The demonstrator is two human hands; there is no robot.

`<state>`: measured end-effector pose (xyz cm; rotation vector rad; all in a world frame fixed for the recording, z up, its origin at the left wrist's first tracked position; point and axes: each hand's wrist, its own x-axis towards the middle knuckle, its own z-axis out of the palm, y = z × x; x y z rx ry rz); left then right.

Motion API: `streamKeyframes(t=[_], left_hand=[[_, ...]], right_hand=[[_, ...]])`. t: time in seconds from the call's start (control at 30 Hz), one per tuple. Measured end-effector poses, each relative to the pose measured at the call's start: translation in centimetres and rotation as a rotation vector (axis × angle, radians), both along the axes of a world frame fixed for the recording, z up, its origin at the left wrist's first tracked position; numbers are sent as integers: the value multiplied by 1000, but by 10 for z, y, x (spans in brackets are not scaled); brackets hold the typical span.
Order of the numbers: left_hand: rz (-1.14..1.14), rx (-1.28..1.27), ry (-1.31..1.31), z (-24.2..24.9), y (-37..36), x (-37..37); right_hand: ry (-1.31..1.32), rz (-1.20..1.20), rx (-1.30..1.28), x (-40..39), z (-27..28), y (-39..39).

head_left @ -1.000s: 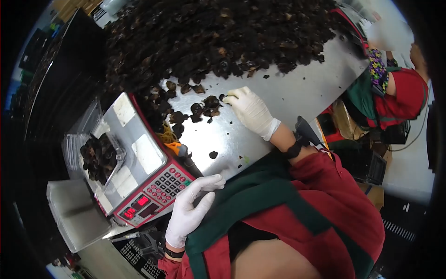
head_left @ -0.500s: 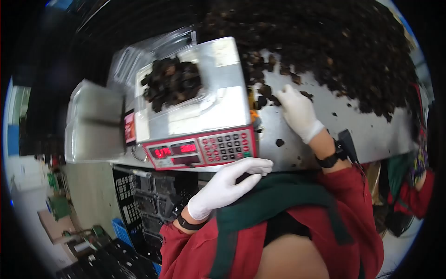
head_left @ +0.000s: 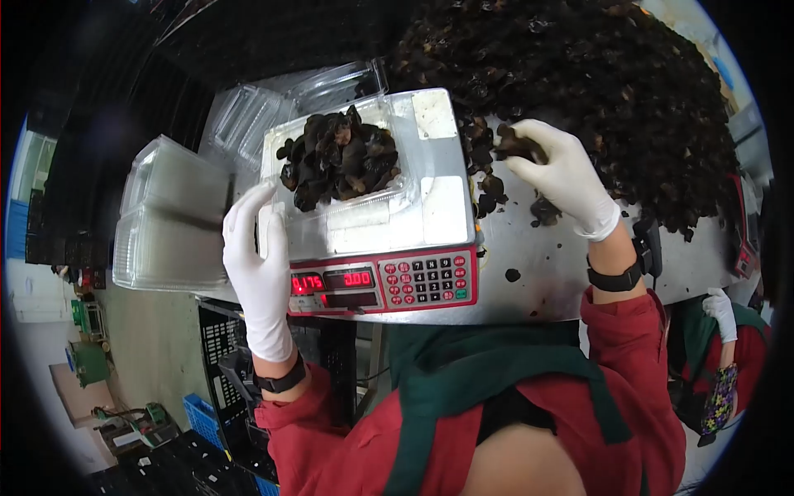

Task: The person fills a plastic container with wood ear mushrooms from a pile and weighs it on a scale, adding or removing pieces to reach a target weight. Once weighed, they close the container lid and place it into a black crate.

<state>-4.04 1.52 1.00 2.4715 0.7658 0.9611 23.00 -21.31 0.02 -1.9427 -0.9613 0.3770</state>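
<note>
A digital scale (head_left: 442,207) with a red keypad front stands on the metal table. On its plate lies a clear plastic tray (head_left: 405,183) heaped with dark wood ear mushrooms (head_left: 339,157). My left hand (head_left: 258,264), white-gloved, is at the left side of the scale, thumb and fingers apart and holding nothing. Right of the scale, my gloved right hand (head_left: 564,165) pinches a dark piece of wood ear mushroom (head_left: 519,146) between thumb and fingers. Loose pieces (head_left: 490,192) lie below that hand.
A large pile of wood ear mushrooms (head_left: 571,58) covers the back right of the table (head_left: 529,289). Stacked clear containers (head_left: 169,244) stand left of the scale, with clear lids (head_left: 248,120) behind. A co-worker's gloved hand (head_left: 719,312) shows at far right.
My left hand has moved from the scale's front edge up to its left side and opened. My right hand has risen from the table with a piece of wood ear mushroom.
</note>
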Motion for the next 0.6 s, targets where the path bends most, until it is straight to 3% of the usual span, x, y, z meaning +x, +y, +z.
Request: streamKeyframes(t=[0.07,0.13,0.17,0.2,0.3,0.33,0.4,0.5,0.6], left_hand=[[-106,-6,-30,-13,7,7],[-189,162,160,-16,-1,7],[-166,-115,171,-12,-13,6],[-188,-16,222,-12,-17,3],[-239,-26,219,0,-34,0],[-239,-27,213,5,-37,-1],[-189,-261,137,18,-41,-4],[-177,-153,122,28,-28,-8],[-112,-169,136,45,-15,-5]], right_hand=[[13,59,50,-13,20,21],[-12,179,174,-18,21,40],[-73,216,226,-21,20,49],[-133,252,276,-24,18,58],[-314,346,295,-32,13,80],[-380,367,327,-37,12,87],[-408,415,290,-53,13,96],[-582,460,175,-72,4,106],[-484,478,220,-69,1,107]])
